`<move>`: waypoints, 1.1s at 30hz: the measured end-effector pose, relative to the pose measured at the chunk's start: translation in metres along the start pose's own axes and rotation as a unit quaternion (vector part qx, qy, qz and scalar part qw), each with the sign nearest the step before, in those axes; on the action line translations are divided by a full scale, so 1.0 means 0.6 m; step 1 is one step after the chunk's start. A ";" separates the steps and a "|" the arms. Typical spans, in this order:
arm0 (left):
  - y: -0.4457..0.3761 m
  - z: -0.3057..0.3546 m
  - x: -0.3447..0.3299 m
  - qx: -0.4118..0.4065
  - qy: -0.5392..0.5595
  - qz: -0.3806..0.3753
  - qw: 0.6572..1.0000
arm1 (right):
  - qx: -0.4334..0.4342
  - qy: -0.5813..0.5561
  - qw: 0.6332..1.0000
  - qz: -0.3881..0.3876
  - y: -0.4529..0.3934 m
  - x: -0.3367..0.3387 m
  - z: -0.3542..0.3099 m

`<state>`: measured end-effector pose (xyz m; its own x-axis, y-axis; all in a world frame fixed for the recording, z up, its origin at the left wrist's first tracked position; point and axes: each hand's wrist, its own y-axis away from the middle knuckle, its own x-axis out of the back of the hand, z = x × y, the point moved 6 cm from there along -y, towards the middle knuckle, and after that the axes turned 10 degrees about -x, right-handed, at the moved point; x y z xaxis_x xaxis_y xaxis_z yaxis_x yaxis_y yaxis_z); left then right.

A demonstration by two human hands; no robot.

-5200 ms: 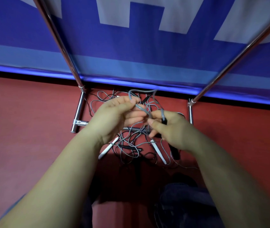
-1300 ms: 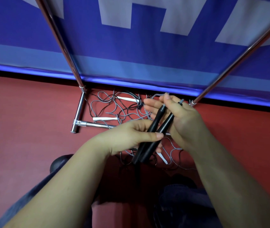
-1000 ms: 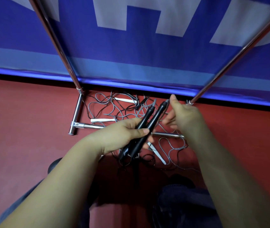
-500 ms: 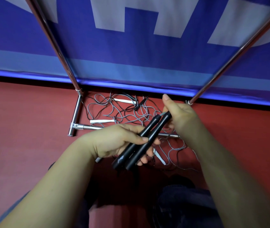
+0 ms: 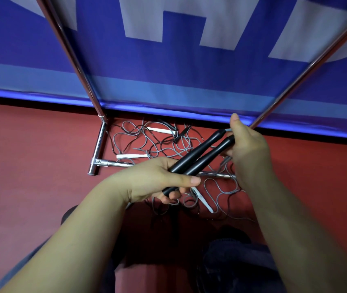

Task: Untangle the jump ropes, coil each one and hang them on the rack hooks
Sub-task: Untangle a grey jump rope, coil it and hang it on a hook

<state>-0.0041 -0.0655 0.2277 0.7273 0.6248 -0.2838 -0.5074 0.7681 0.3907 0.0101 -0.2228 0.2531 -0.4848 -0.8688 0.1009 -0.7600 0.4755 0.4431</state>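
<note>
Crouching before a blue banner with pale block letters (image 5: pixel 168 70), I look down at the dull red floor (image 5: pixel 31 166) where the chrome tube rack (image 5: pixel 98 144) stands, its foot bar flat on the ground. Across that base sprawls a tangle of thin grey jump rope cords (image 5: pixel 157 144) with white handles among them. My left hand (image 5: pixel 153 180) is wrapped around the lower ends of two matte black tapered handles (image 5: pixel 200 157), held side by side and tilted up to the right. My right hand (image 5: pixel 246 149) grips their upper ends, thumb raised, where a grey cord leaves them.
</note>
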 end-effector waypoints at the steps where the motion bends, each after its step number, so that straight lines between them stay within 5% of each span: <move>1: -0.001 0.000 0.001 -0.002 -0.001 0.003 1.000 | -0.013 -0.016 1.000 0.006 0.001 -0.001 0.001; 9: -0.001 0.002 0.006 -0.016 0.019 0.008 1.000 | -0.072 -0.117 0.990 -0.037 0.003 -0.020 0.003; 14: -0.005 0.004 0.005 -0.041 0.047 0.002 0.998 | -0.057 -0.080 0.994 -0.047 -0.003 -0.019 0.004; 21: -0.013 0.014 0.025 -0.089 0.153 0.156 0.972 | -0.025 0.101 0.992 -0.076 -0.007 -0.027 0.017; 25: -0.014 0.020 0.045 -0.100 0.280 0.230 0.927 | -0.109 0.162 0.968 -0.159 0.009 -0.051 0.051; 33: -0.013 0.034 0.020 -0.082 0.378 0.155 0.909 | -0.122 0.201 0.940 -0.245 0.049 -0.088 0.056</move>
<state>0.0180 -0.0667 0.2391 0.0433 0.6850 -0.7273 -0.7403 0.5109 0.4370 -0.0010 -0.1584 0.2307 0.1384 -0.9807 0.1380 -0.7035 0.0007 0.7106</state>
